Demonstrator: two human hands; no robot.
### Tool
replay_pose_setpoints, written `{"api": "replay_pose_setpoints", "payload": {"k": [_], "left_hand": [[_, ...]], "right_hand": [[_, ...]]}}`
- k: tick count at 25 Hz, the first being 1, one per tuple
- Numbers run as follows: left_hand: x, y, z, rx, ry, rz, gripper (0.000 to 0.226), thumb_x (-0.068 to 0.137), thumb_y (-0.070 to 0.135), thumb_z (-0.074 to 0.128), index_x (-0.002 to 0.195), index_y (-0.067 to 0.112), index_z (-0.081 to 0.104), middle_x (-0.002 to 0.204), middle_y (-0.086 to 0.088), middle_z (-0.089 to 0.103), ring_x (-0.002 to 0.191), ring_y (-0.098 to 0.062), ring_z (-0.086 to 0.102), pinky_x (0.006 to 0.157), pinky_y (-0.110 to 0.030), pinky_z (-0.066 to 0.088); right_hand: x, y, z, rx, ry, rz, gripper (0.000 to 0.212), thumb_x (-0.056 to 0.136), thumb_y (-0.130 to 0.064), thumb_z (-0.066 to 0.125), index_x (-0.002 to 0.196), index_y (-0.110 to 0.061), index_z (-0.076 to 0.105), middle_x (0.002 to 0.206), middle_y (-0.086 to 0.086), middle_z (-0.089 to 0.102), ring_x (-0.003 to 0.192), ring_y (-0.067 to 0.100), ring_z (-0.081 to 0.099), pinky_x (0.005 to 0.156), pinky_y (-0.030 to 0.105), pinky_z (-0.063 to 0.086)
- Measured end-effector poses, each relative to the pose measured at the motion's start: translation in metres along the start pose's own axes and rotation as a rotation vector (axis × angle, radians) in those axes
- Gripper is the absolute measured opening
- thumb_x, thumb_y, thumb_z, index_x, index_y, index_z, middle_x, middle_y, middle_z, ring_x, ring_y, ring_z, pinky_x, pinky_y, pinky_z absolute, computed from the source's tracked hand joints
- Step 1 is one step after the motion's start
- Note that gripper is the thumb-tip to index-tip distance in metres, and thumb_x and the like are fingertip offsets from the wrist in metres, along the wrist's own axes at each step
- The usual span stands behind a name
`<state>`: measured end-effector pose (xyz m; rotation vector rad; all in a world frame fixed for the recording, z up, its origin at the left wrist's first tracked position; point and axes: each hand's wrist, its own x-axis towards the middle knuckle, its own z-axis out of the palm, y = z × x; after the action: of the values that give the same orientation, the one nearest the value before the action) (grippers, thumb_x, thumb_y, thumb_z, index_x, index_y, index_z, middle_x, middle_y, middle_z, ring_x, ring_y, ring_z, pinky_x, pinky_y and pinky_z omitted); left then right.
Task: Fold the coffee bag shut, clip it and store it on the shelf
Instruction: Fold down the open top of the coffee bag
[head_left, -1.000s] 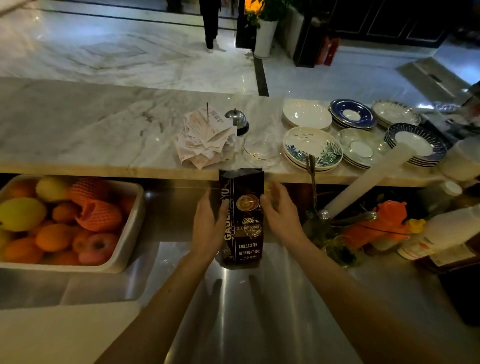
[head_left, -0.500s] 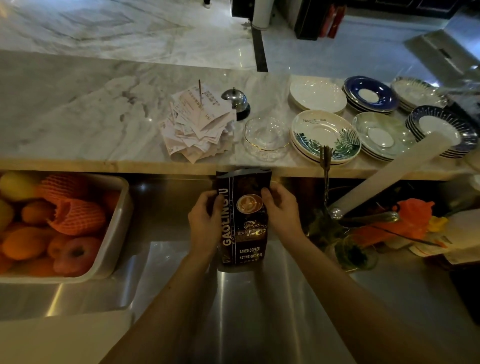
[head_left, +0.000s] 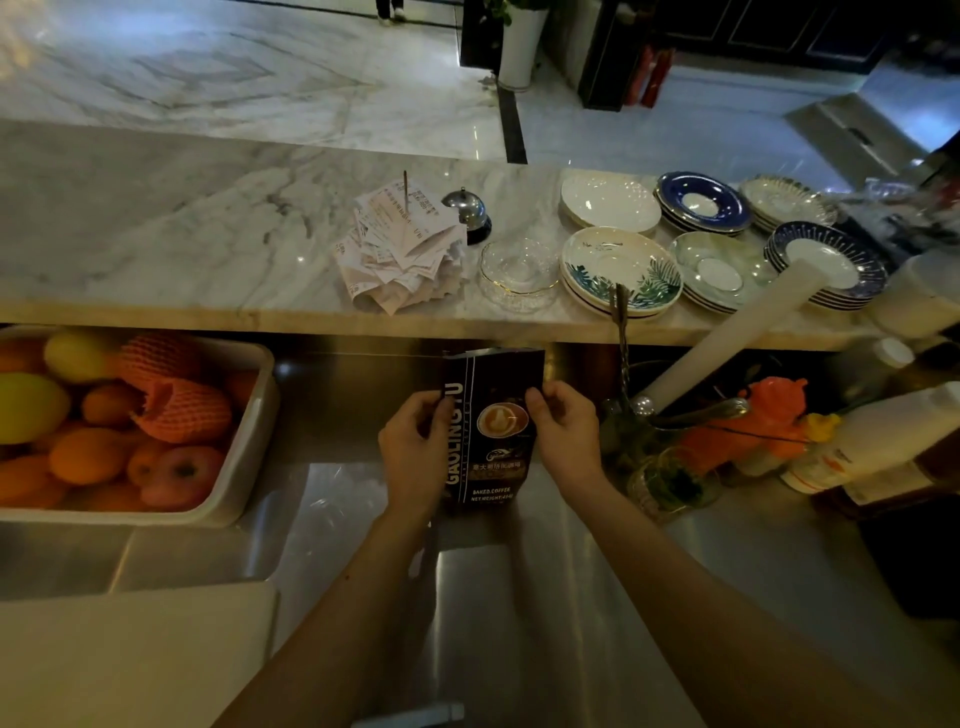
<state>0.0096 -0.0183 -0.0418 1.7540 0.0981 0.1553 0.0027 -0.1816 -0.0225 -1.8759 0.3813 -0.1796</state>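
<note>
**Obs.: operator's arms and hands**

Both forearms bare to the frame edge; no sleeve visible. Left hand (head_left: 415, 457) and right hand (head_left: 566, 441): no gloves, no rings, no watch or wristband. Small dark spot on the left forearm, toward 6 o'clock from the wrist.

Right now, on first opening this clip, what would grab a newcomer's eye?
Dead centre, the dark coffee bag stands upright on the steel counter, held at its sides by the left hand and the right hand, its top not yet folded. At far left, a white tub is heaped with bright oranges, apples and other fruit. On the marble ledge behind, stacked patterned saucers sit right of a spike of receipts.
</note>
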Motion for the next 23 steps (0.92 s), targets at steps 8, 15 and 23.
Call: {"api": "replay_pose_setpoints", "payload": {"k": [8, 15, 23], "left_hand": [[-0.07, 0.078, -0.013, -0.102, 0.004, 0.084, 0.011, 0.096, 0.017, 0.059, 0.106, 0.014, 0.054, 0.091, 0.011, 0.065, 0.08, 0.011, 0.065, 0.066, -0.009, 0.051], [-0.136, 0.165, 0.004, -0.092, 0.132, 0.285, 0.009, 0.095, 0.022, 0.061, 0.098, 0.015, 0.057, 0.083, 0.022, 0.058, 0.075, 0.024, 0.059, 0.063, 0.001, 0.043], [-0.211, 0.24, 0.047, 0.072, 0.22, 0.489, 0.009, 0.096, 0.026, 0.059, 0.092, 0.018, 0.059, 0.074, 0.022, 0.059, 0.069, 0.018, 0.06, 0.058, -0.002, 0.043]], "right_hand": [[-0.081, -0.039, -0.033, 0.105, 0.102, -0.163, 0.017, 0.095, -0.017, 0.058, 0.084, -0.004, 0.062, 0.082, 0.016, 0.069, 0.079, 0.031, 0.069, 0.073, 0.053, 0.058], [-0.145, -0.079, -0.1, 0.203, 0.108, -0.28, 0.013, 0.095, -0.02, 0.059, 0.083, -0.016, 0.063, 0.078, 0.003, 0.067, 0.075, 0.022, 0.068, 0.069, 0.045, 0.058], [-0.177, -0.129, -0.197, 0.238, 0.053, -0.427, 0.02, 0.093, -0.038, 0.06, 0.097, -0.019, 0.065, 0.089, -0.005, 0.072, 0.083, 0.002, 0.07, 0.07, 0.02, 0.058]]}}
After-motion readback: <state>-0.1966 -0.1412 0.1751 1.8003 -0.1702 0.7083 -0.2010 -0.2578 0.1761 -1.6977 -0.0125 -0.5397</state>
